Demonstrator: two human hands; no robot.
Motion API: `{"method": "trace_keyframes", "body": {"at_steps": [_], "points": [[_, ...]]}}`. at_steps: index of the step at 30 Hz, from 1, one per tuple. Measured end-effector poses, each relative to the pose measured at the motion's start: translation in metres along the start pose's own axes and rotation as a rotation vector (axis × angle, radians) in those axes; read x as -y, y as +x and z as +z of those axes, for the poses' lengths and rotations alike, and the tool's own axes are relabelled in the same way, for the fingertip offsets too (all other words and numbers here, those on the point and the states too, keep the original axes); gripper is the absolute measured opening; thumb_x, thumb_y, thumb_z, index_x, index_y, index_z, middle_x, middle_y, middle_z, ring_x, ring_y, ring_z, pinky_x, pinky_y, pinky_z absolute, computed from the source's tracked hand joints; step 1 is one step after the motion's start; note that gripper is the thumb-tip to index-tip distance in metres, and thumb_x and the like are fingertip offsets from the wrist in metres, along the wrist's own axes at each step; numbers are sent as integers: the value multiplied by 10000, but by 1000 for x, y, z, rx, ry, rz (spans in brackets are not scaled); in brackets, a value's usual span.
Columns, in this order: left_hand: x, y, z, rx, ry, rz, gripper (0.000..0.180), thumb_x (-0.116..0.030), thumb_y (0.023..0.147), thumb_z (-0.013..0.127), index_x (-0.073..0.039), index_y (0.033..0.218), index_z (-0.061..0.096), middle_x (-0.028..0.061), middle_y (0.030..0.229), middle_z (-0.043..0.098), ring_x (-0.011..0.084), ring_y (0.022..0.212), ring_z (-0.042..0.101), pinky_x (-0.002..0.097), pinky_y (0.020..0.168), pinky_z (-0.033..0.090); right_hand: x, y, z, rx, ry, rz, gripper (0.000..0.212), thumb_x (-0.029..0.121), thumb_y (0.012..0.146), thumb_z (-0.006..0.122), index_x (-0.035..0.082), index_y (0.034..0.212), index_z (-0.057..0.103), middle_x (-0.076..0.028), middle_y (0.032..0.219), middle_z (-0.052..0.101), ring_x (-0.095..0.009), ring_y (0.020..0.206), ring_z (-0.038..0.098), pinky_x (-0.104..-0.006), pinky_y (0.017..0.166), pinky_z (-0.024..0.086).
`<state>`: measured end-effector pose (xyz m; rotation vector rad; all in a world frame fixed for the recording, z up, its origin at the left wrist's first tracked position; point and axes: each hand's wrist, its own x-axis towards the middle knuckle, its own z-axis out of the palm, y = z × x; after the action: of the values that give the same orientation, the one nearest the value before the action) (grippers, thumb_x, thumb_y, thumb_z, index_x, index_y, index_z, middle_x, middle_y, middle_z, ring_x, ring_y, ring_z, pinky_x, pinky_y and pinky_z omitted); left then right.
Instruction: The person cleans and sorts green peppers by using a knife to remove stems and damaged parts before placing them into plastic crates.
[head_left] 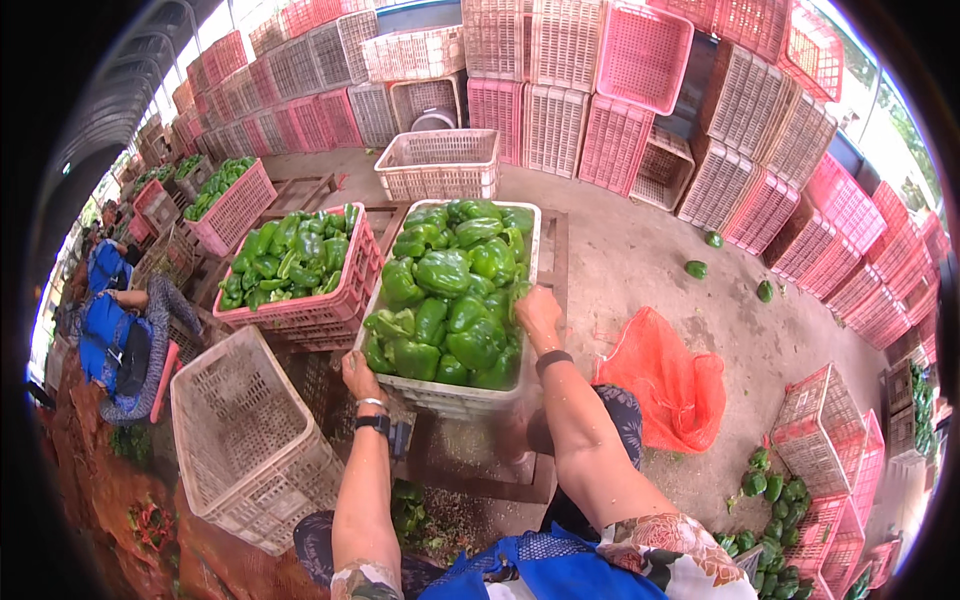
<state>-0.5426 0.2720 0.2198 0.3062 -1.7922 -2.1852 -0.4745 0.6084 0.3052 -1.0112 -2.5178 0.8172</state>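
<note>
A white plastic crate [455, 400] heaped with green bell peppers [445, 272] is in front of me, at the middle of the view. My left hand [360, 378] is closed at its near left corner, below the rim. On the right side of the same crate, my right hand [539, 312] has its fingers curled over the rim, next to the peppers. The undersides of both grips are hidden by the crate and the hands.
A pink crate of peppers [345, 297] stands left, beside an empty pale crate [240, 440]. A red mesh bag [665, 382] lies right, with loose peppers [697, 269] on the floor beyond. Stacked crates [560, 120] line the back. Two people [112, 335] sit far left.
</note>
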Motion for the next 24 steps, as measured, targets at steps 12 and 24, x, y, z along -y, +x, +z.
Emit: {"method": "trace_keyframes", "body": {"at_steps": [12, 24], "points": [[-14, -37, 117, 292, -223, -134, 419, -331, 990, 501, -66, 1308, 434, 73, 1238, 476, 188, 1148, 439, 337, 1016, 329, -68, 151, 1, 142, -113, -119, 341, 228, 786, 548, -21, 977, 682, -270, 1032, 654, -403, 1003, 634, -461, 852, 513], [-27, 10, 205, 430, -323, -310, 856, -199, 811, 622, -133, 1512, 135, 115, 1435, 315, 252, 1307, 309, 397, 1112, 208, -115, 111, -1, -135, 348, -152, 551, 317, 830, 578, -50, 1236, 510, -304, 1140, 604, -410, 1071, 598, -436, 899, 469]]}}
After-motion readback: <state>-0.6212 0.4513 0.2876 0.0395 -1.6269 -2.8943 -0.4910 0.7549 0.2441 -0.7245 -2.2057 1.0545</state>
